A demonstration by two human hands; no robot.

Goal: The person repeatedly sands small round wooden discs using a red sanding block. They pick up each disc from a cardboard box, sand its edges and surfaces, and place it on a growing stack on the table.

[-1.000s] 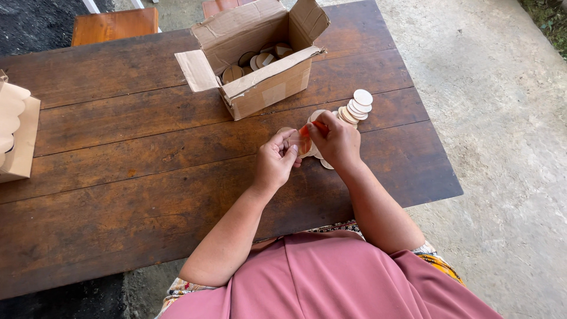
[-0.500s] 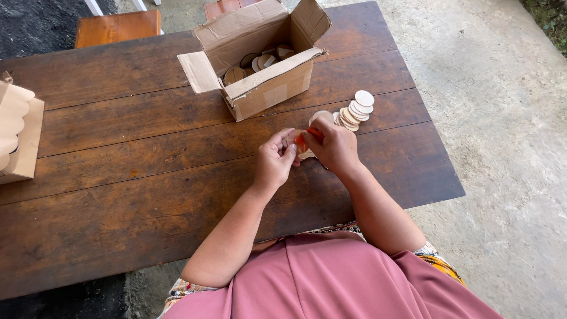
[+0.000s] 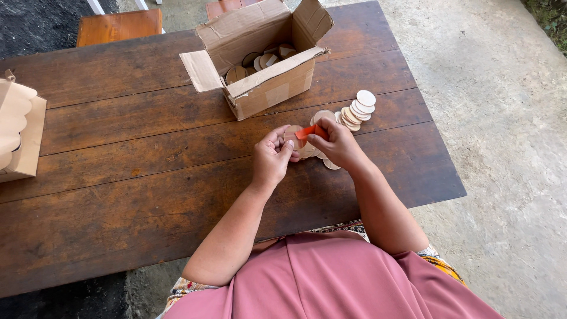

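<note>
The left hand (image 3: 273, 160) pinches a round wooden disc (image 3: 290, 134) by its edge, thumb and fingertips closed narrowly on it. The right hand (image 3: 338, 145) grips a small red-orange piece (image 3: 311, 132) between thumb and forefinger and presses it against the face of that disc. Both hands meet just above the dark wooden table (image 3: 147, 177), near its right half.

Under and just beside the right hand lie several loose discs (image 3: 328, 163), partly hidden by the fingers. Just beyond the hands, toward the far right, a fanned row of discs (image 3: 358, 110) rests on the table, each overlapping the next; the farthest one is the palest.

Behind the hands stands an open brown cardboard box (image 3: 269, 88), rectangular, all four flaps raised or folded outward, with more discs visible inside. A paler rectangular patch shows on its near wall; whether it is a label cannot be told.

At the left table edge sits a second cardboard carton (image 3: 23, 142), cut off by the frame, holding pale scalloped wooden shapes (image 3: 10, 118).
</note>
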